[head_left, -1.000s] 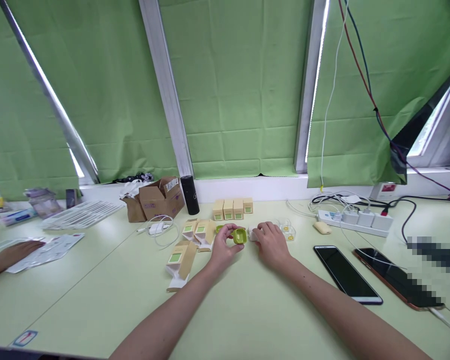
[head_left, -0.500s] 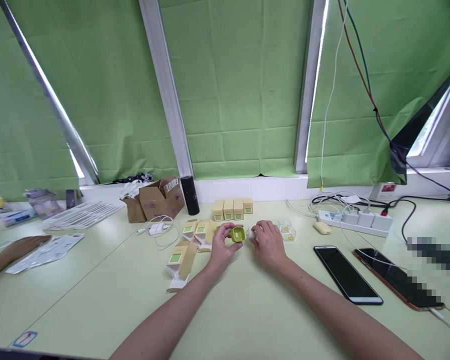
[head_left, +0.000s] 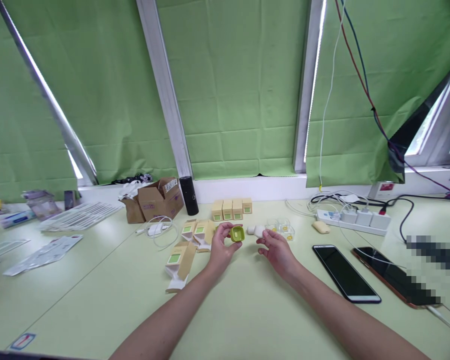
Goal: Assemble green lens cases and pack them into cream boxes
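Observation:
My left hand (head_left: 220, 246) pinches a small green case (head_left: 237, 233) with its open side facing me, just above the pale green table (head_left: 228, 310). My right hand (head_left: 276, 248) hovers a little to the right with fingers loosely spread and nothing in them. A small white object (head_left: 256, 230) lies on the table just beyond its fingertips. Clear plastic trays with yellow pieces (head_left: 284, 228) sit behind that hand. Open beige cartons with green labels (head_left: 197, 232) lie to the left of my left hand.
A row of small beige boxes (head_left: 232, 209) stands near the window ledge beside a black cylinder (head_left: 189, 195) and a brown cardboard box (head_left: 159, 198). Two phones (head_left: 345, 273) lie at right, before a power strip (head_left: 350, 219) with chargers and cables. White trays and packets (head_left: 78, 215) lie at left.
My right hand has pulled back from the white object and opened, leaving it on the table. The other person's hand at the far left has withdrawn out of view.

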The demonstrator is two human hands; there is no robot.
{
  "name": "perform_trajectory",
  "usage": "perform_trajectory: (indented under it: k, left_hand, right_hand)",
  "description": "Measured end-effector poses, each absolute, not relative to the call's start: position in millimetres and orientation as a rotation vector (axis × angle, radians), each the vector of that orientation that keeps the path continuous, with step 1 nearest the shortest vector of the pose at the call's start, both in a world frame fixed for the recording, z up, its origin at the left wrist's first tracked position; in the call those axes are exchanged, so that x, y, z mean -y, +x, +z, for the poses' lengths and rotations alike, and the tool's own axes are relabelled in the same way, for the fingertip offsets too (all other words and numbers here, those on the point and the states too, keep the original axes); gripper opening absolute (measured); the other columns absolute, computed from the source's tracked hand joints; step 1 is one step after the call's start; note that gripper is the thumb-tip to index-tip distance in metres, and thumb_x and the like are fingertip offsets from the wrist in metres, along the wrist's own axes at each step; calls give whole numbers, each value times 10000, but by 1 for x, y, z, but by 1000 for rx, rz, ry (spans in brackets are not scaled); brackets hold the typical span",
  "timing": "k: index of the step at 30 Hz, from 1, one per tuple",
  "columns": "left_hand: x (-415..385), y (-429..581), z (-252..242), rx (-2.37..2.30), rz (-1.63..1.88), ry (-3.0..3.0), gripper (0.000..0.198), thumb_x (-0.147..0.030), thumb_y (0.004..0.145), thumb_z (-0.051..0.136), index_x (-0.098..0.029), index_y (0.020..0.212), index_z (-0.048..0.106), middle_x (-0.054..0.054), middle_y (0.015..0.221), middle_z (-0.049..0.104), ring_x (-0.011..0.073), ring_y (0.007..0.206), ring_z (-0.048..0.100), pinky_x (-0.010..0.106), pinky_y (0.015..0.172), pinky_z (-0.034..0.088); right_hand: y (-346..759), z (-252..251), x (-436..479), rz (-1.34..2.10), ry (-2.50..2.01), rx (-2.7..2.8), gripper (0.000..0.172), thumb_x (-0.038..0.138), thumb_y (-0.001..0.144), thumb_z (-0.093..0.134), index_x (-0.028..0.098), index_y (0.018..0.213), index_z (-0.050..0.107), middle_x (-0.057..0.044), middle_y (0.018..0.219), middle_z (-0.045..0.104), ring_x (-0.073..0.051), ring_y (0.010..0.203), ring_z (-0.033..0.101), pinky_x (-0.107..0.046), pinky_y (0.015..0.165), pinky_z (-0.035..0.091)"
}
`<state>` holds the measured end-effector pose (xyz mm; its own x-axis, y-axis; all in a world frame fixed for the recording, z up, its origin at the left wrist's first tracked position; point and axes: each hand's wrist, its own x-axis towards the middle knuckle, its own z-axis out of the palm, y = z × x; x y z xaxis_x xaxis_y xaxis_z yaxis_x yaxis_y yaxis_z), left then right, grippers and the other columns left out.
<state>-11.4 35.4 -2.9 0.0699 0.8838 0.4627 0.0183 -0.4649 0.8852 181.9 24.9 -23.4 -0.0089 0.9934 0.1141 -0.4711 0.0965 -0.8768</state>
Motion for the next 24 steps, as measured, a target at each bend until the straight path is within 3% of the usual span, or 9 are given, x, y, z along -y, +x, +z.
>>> perform_trajectory:
  k: [9,19,24]
  left_hand:
    - [-33,-10,-3,-873,1471,1613,481,-220,705,793,-227,1084,497,129,1223,736,266,1122,686,412,979,489]
    - [-33,-11,-3,-882,1465,1631,476,-235,701,797,-230,1071,497,128,1209,739,276,1130,679,417,992,468]
    - [-33,-11,-4,-880,1467,1615,483,-224,695,803,-222,1076,506,133,1209,739,277,1135,667,414,1004,452]
  right_hand:
    - [181,-18,-17,1467,-633,920,440,515,744,859,206,1030,732,-114,1083,771,-249,911,727,-315,654,546]
    - [179,-14,-13,1504,-593,824,449,463,668,920,213,972,704,-68,972,758,-237,857,722,-332,694,542]
    - [178,-10,-11,1515,-550,774,461,400,628,955,227,977,708,-48,1018,747,-219,834,712,-332,700,539]
